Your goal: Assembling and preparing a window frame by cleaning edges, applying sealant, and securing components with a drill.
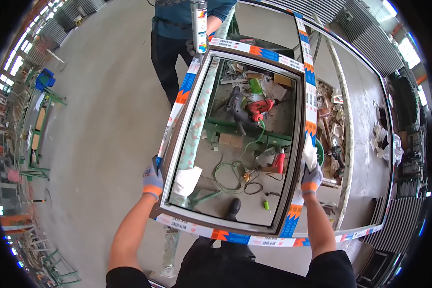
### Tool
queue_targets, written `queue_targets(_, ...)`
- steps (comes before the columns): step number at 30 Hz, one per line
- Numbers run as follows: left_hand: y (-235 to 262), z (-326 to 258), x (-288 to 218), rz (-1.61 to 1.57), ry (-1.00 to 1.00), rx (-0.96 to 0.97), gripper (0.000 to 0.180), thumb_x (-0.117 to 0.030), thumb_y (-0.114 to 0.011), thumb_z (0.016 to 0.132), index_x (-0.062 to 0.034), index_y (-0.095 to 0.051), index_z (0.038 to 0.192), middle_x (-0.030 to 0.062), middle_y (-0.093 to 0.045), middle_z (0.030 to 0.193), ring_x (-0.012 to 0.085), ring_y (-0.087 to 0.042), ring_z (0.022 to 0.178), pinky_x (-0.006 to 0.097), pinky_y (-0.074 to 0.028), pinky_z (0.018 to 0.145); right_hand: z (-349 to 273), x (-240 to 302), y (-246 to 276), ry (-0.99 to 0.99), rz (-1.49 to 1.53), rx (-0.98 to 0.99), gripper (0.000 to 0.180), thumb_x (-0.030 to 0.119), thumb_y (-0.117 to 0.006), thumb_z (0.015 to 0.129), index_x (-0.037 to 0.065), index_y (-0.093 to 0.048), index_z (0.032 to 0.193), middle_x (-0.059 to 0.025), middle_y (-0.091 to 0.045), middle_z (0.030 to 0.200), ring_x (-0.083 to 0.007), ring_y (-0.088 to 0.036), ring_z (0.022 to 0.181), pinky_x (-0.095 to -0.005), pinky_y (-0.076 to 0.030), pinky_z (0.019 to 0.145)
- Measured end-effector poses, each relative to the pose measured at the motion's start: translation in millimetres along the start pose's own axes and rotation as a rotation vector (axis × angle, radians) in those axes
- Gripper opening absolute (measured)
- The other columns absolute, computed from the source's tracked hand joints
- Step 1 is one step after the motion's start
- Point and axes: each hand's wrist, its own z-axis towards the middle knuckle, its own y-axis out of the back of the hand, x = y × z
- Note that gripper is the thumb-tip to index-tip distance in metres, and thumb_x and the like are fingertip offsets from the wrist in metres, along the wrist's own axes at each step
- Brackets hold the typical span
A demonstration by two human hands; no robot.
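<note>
A rectangular window frame [179, 144] with a brown outer edge, silvery inner rim and see-through middle lies tilted in front of me. White, blue and orange protective tape runs along its sides. At its left edge, low down, my left hand [152, 182] in a grey and orange glove is closed on the frame, its fingertips partly hidden. On the opposite side my right hand [311, 178], gloved alike, is closed on a crumpled white cloth [310, 152] against the taped edge. Beyond the far left corner, another person's gloved hand [191, 48] is beside an upright sealant cartridge [199, 26].
Through the frame show a red power drill [260, 108], a dark power tool [236, 103], a green workbench [221, 128] and a coiled green hose [228, 174]. A larger taped frame [388, 144] extends to the right, around a scrap-filled crate [329, 120]. The person [175, 38] stands at the far side.
</note>
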Motion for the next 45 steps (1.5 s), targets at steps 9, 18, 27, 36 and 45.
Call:
queue_targets(9, 14.0, 4.3, -22.7, -0.054, -0.011, 0.067, 0.053, -0.022, -0.053, 0.097, -0.0066, -0.040, 0.146, 0.0237, -0.053, 0.139, 0.0413, -0.052, 0.125, 0.046, -0.045, 0.104, -181.9, 6.4, 48.2, -0.143, -0.118, -0.053, 0.035, 0.021, -0.071, 0.081, 0.003, -0.061, 0.110, -0.0182, -0.064, 0.102, -0.0387, -0.058, 0.100, -0.0470, -0.042, 0.091)
queue_targets(18, 3.6, 8.1, -10.8, 0.002, -0.051, 0.051, 0.050, -0.023, -0.050, 0.097, -0.0082, -0.043, 0.144, 0.0211, -0.067, 0.110, 0.0391, -0.065, 0.098, 0.047, -0.052, 0.086, -181.9, 12.5, 40.7, -0.203, -0.122, -0.096, 0.033, 0.022, -0.069, 0.083, 0.003, -0.063, 0.110, -0.0179, -0.065, 0.104, -0.0383, -0.058, 0.101, -0.0465, -0.044, 0.091)
queue_targets(27, 2.9, 6.3, -14.3, -0.014, -0.122, -0.049, 0.047, -0.023, -0.048, 0.097, -0.0091, -0.047, 0.142, 0.0197, -0.070, 0.098, 0.0368, -0.068, 0.088, 0.046, -0.053, 0.081, -172.2, -3.6, 34.3, -0.311, -0.121, -0.082, 0.041, 0.021, -0.068, 0.086, 0.002, -0.062, 0.122, -0.0198, -0.066, 0.116, -0.0383, -0.060, 0.110, -0.0444, -0.045, 0.097)
queue_targets(36, 10.3, 6.4, -19.8, -0.001, -0.086, 0.017, 0.050, -0.020, -0.051, 0.096, -0.0078, -0.044, 0.144, 0.0205, -0.063, 0.119, 0.0375, -0.062, 0.106, 0.045, -0.050, 0.092, -173.5, -12.2, 29.3, -0.313, -0.118, -0.094, 0.044, 0.022, -0.067, 0.087, 0.002, -0.061, 0.126, -0.0201, -0.066, 0.118, -0.0378, -0.060, 0.111, -0.0433, -0.045, 0.098)
queue_targets(45, 14.1, 6.8, -23.3, -0.013, -0.025, 0.113, 0.054, -0.021, -0.053, 0.096, -0.0092, -0.041, 0.147, 0.0214, -0.056, 0.137, 0.0378, -0.058, 0.120, 0.044, -0.048, 0.100, -170.9, -9.8, 31.2, -0.228, -0.151, -0.144, 0.041, 0.031, -0.064, 0.092, 0.000, -0.063, 0.118, -0.0236, -0.067, 0.107, -0.0424, -0.062, 0.102, -0.0446, -0.048, 0.090)
